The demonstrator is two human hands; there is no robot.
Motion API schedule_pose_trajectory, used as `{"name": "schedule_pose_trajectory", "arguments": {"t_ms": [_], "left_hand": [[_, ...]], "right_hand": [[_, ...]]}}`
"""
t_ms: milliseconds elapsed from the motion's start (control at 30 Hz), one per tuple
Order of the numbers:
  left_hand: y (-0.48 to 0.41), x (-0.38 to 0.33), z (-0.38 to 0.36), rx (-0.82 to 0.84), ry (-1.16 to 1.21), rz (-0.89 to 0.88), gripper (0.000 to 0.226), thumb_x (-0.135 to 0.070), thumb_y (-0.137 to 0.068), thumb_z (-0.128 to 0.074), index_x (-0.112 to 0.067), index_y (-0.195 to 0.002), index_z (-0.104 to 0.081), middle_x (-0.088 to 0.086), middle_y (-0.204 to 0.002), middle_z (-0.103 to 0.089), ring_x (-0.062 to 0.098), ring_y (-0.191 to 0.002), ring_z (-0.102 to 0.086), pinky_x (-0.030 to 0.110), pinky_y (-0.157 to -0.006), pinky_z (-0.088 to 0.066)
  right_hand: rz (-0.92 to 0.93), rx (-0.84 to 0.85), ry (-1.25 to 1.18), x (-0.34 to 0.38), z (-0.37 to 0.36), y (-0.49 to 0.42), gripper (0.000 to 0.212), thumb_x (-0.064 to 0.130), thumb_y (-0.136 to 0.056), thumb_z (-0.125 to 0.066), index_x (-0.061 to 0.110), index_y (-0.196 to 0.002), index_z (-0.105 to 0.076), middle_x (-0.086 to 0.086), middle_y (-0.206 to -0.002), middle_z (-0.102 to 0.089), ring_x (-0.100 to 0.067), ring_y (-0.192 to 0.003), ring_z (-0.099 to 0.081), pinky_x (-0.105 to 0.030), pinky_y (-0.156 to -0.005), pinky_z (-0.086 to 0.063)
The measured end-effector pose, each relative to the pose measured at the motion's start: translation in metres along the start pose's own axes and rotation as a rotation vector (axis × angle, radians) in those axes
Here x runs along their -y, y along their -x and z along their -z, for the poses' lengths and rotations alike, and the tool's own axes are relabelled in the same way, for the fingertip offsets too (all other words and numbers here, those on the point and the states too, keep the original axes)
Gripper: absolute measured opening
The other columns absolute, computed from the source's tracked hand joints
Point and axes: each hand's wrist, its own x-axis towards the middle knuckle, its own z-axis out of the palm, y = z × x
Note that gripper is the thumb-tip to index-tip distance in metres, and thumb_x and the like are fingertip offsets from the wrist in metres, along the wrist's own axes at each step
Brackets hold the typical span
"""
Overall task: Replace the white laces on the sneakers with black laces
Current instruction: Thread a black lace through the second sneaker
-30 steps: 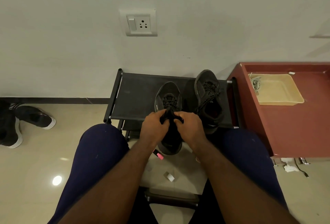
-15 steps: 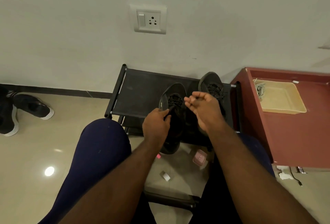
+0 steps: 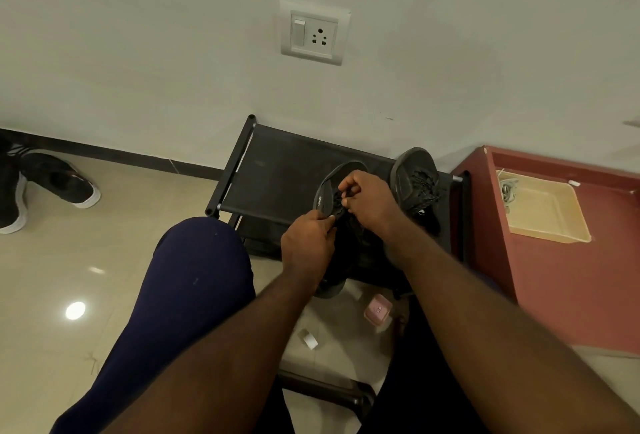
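While a seated person leans over a black shoe rack (image 3: 277, 170), the near sneaker (image 3: 325, 188) lies on it with its toe toward the wall. Its middle and heel are largely hidden behind both hands and wrists. The left hand (image 3: 304, 236) has a closed grip, pinching the sneaker's upper beside the lacing; whether a lace also lies between those fingers is hard to make out. The right hand (image 3: 372, 205) curls its fingers in a pinching grip on the black lace (image 3: 337, 198) at the eyelets, covering most of it. A second sneaker (image 3: 414, 177), already threaded in black, stands just beside it on the rack, its heel end lost in shadow. White laces (image 3: 507, 188) lie bunched in a corner of a beige tray (image 3: 547, 226) on the red desk (image 3: 554, 278), which is cut off at the right edge. A pair of dark shoes (image 3: 59, 179) on the floor (image 3: 104, 260) is cut off at the left. Half a second earlier the right hand was raised above the sneaker with fingers spread; it has since come down onto the lacing, while the left hand has kept its place.
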Motion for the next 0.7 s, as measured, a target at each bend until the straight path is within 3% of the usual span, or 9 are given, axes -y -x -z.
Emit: {"name": "schedule_pose_trajectory", "arguments": {"t_ms": [67, 267, 500, 700], "left_hand": [[-0.001, 0.001, -0.001, 0.0, -0.006, -0.004, 0.025, -0.03, -0.099, -0.055, -0.022, -0.114, -0.074, 0.002, -0.096, -0.064, 0.023, -0.086, -0.06, 0.029, -0.064, -0.039], [-0.003, 0.001, -0.002, 0.041, 0.003, 0.002, 0.029, -0.037, -0.101, -0.05, -0.026, -0.117, -0.072, -0.002, -0.099, -0.062, 0.019, -0.088, -0.059, 0.032, -0.068, -0.047], [-0.003, 0.001, -0.001, 0.048, 0.047, 0.014, 0.027, -0.034, -0.1, -0.052, -0.024, -0.116, -0.071, -0.003, -0.105, -0.063, 0.017, -0.093, -0.059, 0.035, -0.078, -0.052], [-0.004, -0.001, 0.0, 0.036, 0.05, 0.012, 0.027, -0.034, -0.099, -0.053, -0.026, -0.118, -0.071, -0.001, -0.102, -0.064, 0.022, -0.091, -0.06, 0.033, -0.071, -0.05]], "right_hand": [[0.021, 0.021, 0.034, 0.004, 0.0, 0.0, 0.025, -0.007, -0.089, -0.063, 0.016, -0.098, -0.063, -0.005, -0.084, -0.066, -0.017, -0.081, -0.064, -0.026, -0.073, -0.054], [0.17, 0.109, 0.269, 0.016, -0.005, 0.001, 0.037, -0.009, -0.087, -0.053, 0.013, -0.115, -0.058, -0.004, -0.083, -0.061, -0.026, -0.085, -0.063, -0.041, -0.079, -0.054], [0.214, 0.201, 0.391, 0.028, -0.005, -0.001, 0.028, 0.0, -0.09, -0.047, 0.017, -0.112, -0.05, -0.009, -0.085, -0.061, -0.028, -0.08, -0.061, -0.039, -0.071, -0.051], [0.177, 0.159, 0.378, 0.023, 0.0, -0.01, 0.031, -0.009, -0.087, -0.057, 0.013, -0.108, -0.053, -0.004, -0.077, -0.062, -0.023, -0.075, -0.062, -0.04, -0.074, -0.057]]}}
